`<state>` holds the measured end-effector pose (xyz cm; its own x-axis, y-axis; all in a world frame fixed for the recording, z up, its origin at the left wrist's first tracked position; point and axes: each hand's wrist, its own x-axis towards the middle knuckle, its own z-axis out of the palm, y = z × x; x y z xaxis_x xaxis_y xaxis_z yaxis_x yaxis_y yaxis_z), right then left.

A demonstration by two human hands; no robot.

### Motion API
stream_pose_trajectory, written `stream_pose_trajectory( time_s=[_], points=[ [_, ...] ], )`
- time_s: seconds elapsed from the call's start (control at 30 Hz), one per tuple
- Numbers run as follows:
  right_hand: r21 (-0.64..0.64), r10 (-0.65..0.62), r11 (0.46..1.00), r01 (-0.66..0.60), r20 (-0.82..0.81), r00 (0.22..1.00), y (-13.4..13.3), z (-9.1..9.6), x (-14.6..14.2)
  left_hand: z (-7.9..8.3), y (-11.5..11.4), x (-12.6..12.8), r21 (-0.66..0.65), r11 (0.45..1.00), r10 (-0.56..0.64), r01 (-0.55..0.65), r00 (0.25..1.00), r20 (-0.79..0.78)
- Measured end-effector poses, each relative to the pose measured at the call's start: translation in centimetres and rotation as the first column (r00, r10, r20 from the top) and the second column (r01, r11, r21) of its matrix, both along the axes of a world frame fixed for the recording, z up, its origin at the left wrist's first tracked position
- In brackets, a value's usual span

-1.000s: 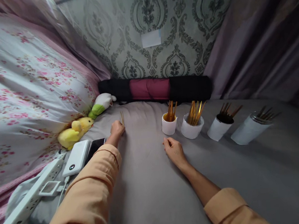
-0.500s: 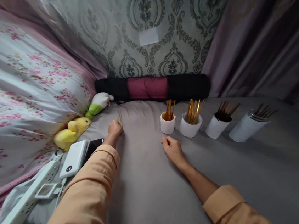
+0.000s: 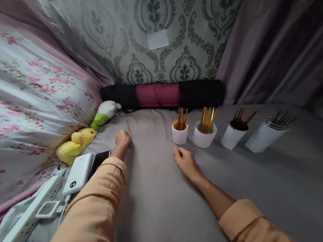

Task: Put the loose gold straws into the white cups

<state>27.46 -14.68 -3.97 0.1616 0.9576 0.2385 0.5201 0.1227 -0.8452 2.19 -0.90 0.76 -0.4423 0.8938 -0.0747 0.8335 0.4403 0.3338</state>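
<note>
On the left side of the grey sheet, my left hand (image 3: 122, 139) is closed on thin golden sticks (image 3: 128, 128), whose upper ends point up past the fingers; their lower part is hidden. My right hand (image 3: 185, 160) rests on the sheet with its fingers curled in, and nothing shows in them. Just beyond it stands a short white cup (image 3: 180, 136) with a yellow inside, holding several brown-gold sticks (image 3: 181, 119). To its right come a wider white cup (image 3: 205, 137) of golden sticks, then a taller white cup (image 3: 232, 137) and a long white can (image 3: 264, 138) with darker sticks.
A black and maroon roll (image 3: 158, 95) lies along the patterned wall. On the left are a yellow plush duck (image 3: 76, 145), a white and green plush toy (image 3: 105, 114), a white power bank (image 3: 77, 174), a phone (image 3: 99, 160) and a power strip (image 3: 30, 219).
The sticks in my left hand now look closer together and more upright. The view has shifted slightly. My right hand and the cups stay as they were.
</note>
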Motion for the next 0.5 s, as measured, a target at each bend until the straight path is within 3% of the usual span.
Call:
stream_pose_trajectory(
  time_s=[0.5],
  points=[
    [-0.004,-0.012,1.000,0.012,0.000,1.000,-0.01,0.03,-0.01,0.22,-0.13,0.14,0.004,1.000,-0.005,0.005,1.000,0.006]
  ],
)
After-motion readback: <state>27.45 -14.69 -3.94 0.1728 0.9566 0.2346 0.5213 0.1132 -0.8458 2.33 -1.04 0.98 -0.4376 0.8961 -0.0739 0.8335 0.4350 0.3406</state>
